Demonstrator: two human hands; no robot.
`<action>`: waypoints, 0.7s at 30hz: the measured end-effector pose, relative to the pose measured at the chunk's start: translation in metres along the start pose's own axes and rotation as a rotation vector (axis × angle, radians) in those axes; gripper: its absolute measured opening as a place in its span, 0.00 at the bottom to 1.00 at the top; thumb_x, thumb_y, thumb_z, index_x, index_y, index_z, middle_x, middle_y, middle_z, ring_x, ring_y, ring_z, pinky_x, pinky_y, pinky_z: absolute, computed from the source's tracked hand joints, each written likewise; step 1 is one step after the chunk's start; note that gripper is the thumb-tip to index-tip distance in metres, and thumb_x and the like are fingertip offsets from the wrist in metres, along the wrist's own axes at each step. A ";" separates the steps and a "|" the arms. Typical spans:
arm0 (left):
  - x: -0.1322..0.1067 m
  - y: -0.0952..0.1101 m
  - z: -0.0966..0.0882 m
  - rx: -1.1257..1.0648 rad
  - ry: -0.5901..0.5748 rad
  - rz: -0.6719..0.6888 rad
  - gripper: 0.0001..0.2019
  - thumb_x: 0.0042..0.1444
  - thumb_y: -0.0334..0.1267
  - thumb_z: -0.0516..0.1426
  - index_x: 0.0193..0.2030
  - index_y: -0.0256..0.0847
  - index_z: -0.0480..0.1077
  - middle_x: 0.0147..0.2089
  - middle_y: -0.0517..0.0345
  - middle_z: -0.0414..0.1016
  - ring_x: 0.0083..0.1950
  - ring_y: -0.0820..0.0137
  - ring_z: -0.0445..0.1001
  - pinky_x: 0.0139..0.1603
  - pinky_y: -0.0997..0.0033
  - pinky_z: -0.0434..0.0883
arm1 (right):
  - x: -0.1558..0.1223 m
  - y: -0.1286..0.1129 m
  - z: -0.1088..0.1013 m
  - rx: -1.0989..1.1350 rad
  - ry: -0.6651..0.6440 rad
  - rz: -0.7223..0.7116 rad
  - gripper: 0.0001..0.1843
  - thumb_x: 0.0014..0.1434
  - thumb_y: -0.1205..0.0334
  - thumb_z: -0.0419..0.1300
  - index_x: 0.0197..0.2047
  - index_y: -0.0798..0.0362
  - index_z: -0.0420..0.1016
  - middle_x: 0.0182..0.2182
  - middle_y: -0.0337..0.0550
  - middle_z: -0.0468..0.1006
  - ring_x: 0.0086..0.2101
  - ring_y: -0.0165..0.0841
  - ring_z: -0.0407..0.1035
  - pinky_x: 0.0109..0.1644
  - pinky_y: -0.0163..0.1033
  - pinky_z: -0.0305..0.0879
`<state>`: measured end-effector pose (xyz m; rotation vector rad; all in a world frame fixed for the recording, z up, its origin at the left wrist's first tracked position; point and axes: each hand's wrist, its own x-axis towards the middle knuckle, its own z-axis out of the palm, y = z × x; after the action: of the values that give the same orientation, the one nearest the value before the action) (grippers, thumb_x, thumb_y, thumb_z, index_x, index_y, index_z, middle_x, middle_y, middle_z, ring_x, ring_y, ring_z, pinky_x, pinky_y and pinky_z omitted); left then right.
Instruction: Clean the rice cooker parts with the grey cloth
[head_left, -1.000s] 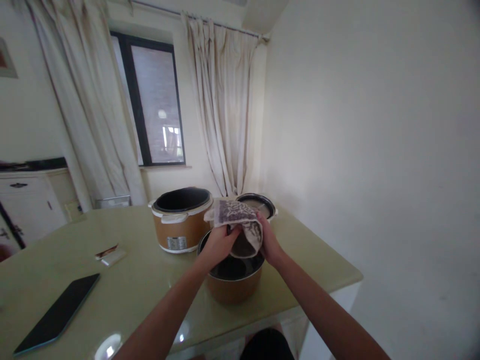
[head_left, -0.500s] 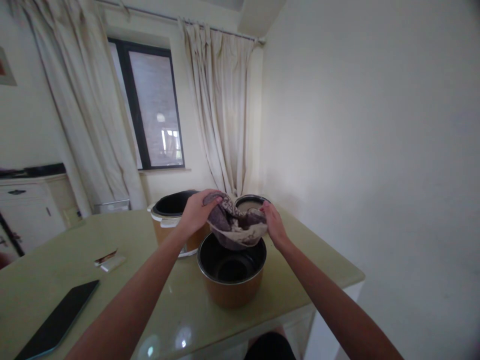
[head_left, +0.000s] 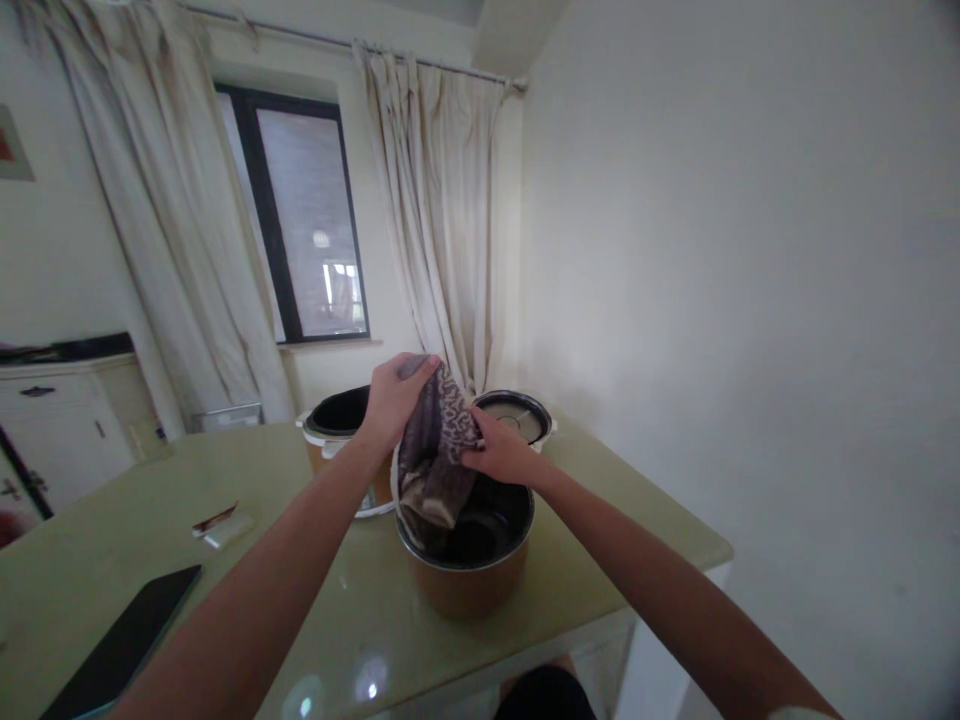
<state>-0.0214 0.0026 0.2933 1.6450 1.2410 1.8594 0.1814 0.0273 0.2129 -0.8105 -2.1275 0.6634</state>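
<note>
Cloth (head_left: 442, 450), patterned: count one. Head view, clock taken from the pot's middle: it hangs bunched at 11, over the pot's far-left rim and partly within its outline; contact with the inner wall cannot be told.

Hands: two. The left hand (head_left: 392, 400), at 11, is closed on the cloth's upper end, thumb over it. The right hand (head_left: 504, 450), at 1, pinches the cloth's side between thumb and fingers.

Pots with dark interior and orange-brown outside: one (head_left: 469, 590), upright on the table (head_left: 360, 620). Cooker bodies: one (head_left: 316, 460), at 10. Round dark-rimmed vessels: one (head_left: 517, 420), at 1.

Further items: one dark flat slab (head_left: 127, 635) at 8; one small pale packet (head_left: 229, 530) and one brown strip (head_left: 215, 518) together at 9.

Obstructions: the left hand and forearm cover much of the cooker body; the cloth hides part of the pot's interior; the right hand lies before the vessel's near edge.
</note>
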 end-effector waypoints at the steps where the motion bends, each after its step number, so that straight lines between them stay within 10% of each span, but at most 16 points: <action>1: 0.002 0.000 -0.003 0.031 0.008 0.006 0.23 0.51 0.59 0.67 0.35 0.38 0.78 0.29 0.63 0.74 0.30 0.72 0.69 0.31 0.74 0.66 | -0.001 -0.001 0.001 -0.062 0.038 0.023 0.39 0.56 0.55 0.71 0.69 0.52 0.66 0.55 0.51 0.80 0.52 0.46 0.75 0.61 0.51 0.68; 6: 0.007 -0.002 -0.012 0.198 0.034 0.042 0.24 0.51 0.60 0.67 0.34 0.37 0.81 0.28 0.62 0.76 0.31 0.70 0.70 0.31 0.73 0.65 | -0.006 -0.009 0.005 -0.100 0.093 0.091 0.43 0.61 0.44 0.68 0.73 0.50 0.61 0.61 0.54 0.77 0.54 0.47 0.76 0.57 0.48 0.70; 14: 0.019 -0.011 -0.041 0.512 0.075 0.085 0.26 0.51 0.65 0.65 0.34 0.40 0.83 0.29 0.57 0.79 0.34 0.64 0.74 0.35 0.68 0.65 | 0.013 0.016 -0.031 -0.638 0.045 0.188 0.16 0.66 0.67 0.53 0.50 0.54 0.81 0.50 0.52 0.84 0.52 0.43 0.76 0.55 0.41 0.66; 21: 0.020 -0.032 -0.049 0.730 0.143 0.014 0.25 0.55 0.64 0.60 0.29 0.41 0.80 0.26 0.54 0.77 0.34 0.60 0.75 0.37 0.65 0.65 | 0.043 0.013 -0.079 -0.153 0.331 0.238 0.13 0.60 0.63 0.58 0.42 0.56 0.84 0.37 0.44 0.85 0.40 0.37 0.76 0.47 0.37 0.69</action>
<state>-0.0806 0.0170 0.2829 1.8621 2.1541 1.6453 0.2258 0.0822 0.2694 -1.1834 -1.8121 0.4511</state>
